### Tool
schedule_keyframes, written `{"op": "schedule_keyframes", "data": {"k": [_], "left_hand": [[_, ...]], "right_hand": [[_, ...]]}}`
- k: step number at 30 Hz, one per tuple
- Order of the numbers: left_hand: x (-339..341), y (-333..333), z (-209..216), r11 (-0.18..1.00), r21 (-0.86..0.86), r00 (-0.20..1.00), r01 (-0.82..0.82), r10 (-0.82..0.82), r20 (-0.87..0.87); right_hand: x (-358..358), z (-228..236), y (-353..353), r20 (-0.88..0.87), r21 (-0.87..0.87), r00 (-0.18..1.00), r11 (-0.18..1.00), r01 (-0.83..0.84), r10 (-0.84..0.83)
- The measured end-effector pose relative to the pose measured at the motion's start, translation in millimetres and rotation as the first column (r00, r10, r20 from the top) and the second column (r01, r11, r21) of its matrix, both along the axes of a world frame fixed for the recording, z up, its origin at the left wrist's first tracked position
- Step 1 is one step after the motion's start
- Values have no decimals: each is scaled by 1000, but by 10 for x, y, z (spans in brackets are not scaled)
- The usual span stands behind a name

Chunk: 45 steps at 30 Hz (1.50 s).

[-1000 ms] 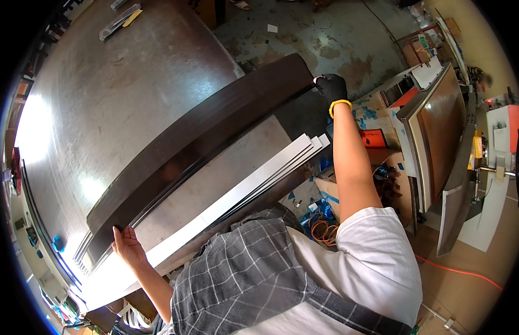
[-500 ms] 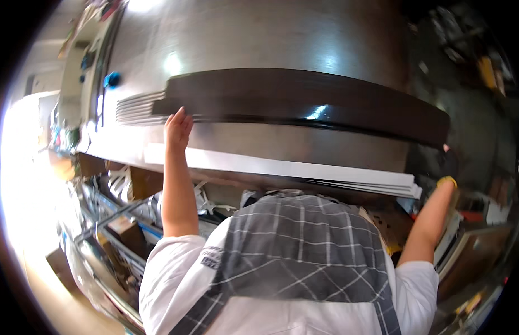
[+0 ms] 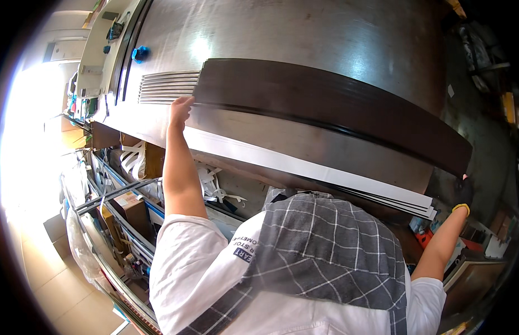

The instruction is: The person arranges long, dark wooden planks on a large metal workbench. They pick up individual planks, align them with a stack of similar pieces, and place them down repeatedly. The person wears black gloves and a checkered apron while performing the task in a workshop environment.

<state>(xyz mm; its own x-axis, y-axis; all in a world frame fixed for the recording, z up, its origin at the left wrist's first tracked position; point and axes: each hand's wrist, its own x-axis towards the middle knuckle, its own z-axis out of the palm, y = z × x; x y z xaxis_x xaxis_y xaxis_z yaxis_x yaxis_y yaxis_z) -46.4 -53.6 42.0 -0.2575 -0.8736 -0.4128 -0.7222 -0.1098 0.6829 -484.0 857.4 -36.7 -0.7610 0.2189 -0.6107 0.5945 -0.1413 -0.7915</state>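
A long dark brown panel (image 3: 326, 103) stretches across a metal-topped table, bowed by the wide view. My left hand (image 3: 182, 113) is closed at its left end, fingertips at the near corner. At the far right end my right hand (image 3: 464, 190), in a dark glove with a yellow band at the wrist, grips the panel's corner; a bare fingertip shows, while the other fingers are hard to make out. Several thin ribbed metallic strips (image 3: 167, 86) lie side by side, showing past the panel's left end. Closer to me, a stack of long white strips (image 3: 304, 167) lies along the table edge.
A blue knob-like object (image 3: 140, 54) sits at the table's far left. Below the left edge stands a rack (image 3: 122, 190) with boxes and long pieces. White strap scraps (image 3: 214, 184) lie under the near edge. Red and white items (image 3: 424, 237) are near my right forearm.
The view has turned, so the panel now slopes down more to the right. My left hand's fingers have curled in at the panel's left end, uncovering more of the ribbed strips.
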Motion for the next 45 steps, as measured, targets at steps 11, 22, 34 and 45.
{"op": "schedule_keyframes", "data": {"k": [11,22,34,45], "left_hand": [[163,-152,-353,967,-216,989,135,-146,-36],[0,-71,-782,768,-585,965,260,-181,192],[-2234,4624,-313,-218,-586,-345,781,-932,-112],[-2250,4916,-245,-417,-543,-489,729,-872,13]], "right_hand": [[-41,-106,119,55,-99,998,994,49,-43],[179,-439,438,101,991,697,-136,-5,710],[1460,675,-1214,-70,903,675,335,-270,734],[1711,472,-1481,-339,928,766,328,176,547]]}}
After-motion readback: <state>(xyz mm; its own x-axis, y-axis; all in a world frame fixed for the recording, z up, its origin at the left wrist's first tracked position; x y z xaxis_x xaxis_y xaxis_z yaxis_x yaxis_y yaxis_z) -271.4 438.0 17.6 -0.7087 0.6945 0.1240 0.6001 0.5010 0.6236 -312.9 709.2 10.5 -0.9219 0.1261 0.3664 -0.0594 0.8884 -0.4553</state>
